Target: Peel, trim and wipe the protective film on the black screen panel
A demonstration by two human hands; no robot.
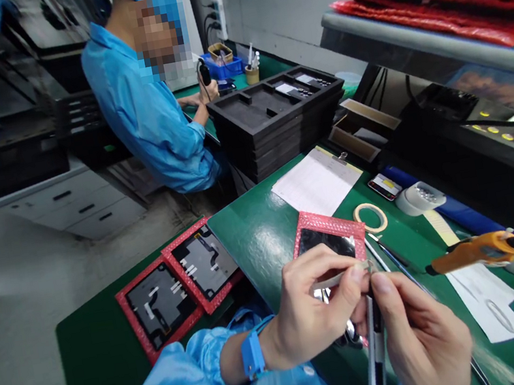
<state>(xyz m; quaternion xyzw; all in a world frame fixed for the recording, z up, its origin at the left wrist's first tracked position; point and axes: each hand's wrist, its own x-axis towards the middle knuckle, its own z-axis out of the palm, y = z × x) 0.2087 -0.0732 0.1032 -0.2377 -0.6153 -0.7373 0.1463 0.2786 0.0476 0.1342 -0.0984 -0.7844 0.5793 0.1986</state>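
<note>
Head view: at lower centre-right, the right hand (pixel 425 329) grips a slim silver-and-black piece (pixel 376 357), tilted edge-on, apparently so its upper end meets the left hand (pixel 316 315), whose thumb and forefinger seem to pinch a thin pale strip (pixel 328 281). Just beyond, a dark panel (pixel 322 240) lies on red bubble wrap (pixel 326 219), probably cushioning it from the green table (pixel 260 238).

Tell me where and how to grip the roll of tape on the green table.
Pinch the roll of tape by its rim on the picture's right, probably from above: it lies flat with an open centre, and the red bubble wrap sits close on its left.
</note>
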